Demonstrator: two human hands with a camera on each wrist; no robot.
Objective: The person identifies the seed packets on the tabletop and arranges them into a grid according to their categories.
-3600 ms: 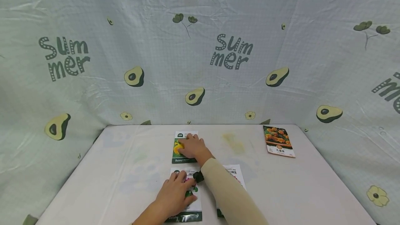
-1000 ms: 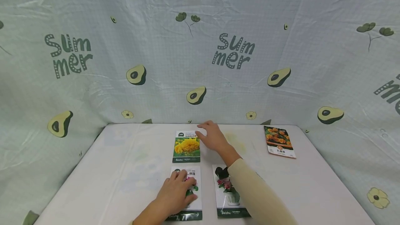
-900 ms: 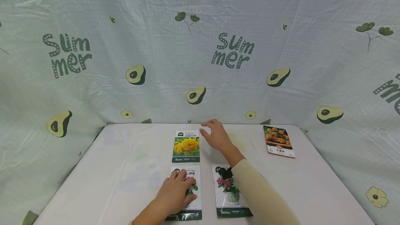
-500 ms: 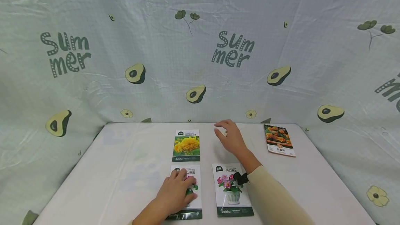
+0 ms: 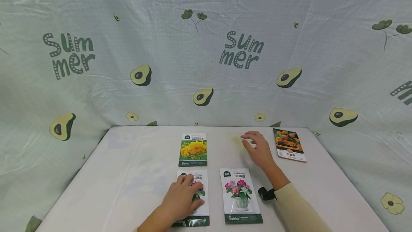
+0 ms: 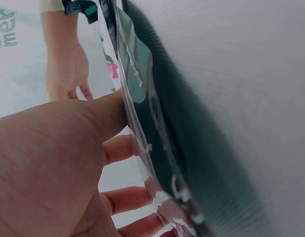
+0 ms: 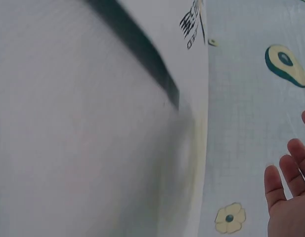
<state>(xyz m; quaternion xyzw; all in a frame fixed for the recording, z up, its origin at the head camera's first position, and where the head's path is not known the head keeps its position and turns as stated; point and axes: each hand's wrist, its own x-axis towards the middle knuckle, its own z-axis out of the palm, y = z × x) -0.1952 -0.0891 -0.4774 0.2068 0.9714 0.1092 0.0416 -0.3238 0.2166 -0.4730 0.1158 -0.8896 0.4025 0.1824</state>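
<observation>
My left hand [image 5: 181, 198] rests on a white seed packet [image 5: 201, 208] with pink flowers, covering much of its left side; in the left wrist view its thumb and fingers [image 6: 127, 197] lie against the packet's face. Beside it lies a matching packet [image 5: 240, 194] showing pink flowers in a white pot. Behind, a seed packet with yellow blooms [image 5: 193, 149] lies flat. My right hand [image 5: 259, 150], holding nothing, hovers with loosely bent fingers between that yellow packet and an orange-flower packet [image 5: 289, 144] at the back right. The right wrist view catches its fingertips [image 7: 274, 185].
A pale table [image 5: 128, 189] carries the packets, with its far edge against a hanging cloth [image 5: 167, 63] printed with avocados and lettering. A black wrist camera [image 5: 266, 193] sits at the right sleeve.
Earlier my right hand lay on the yellow-flower packet. It has since lifted off and moved right, uncovering that packet and the front right one. My left hand has stayed put.
</observation>
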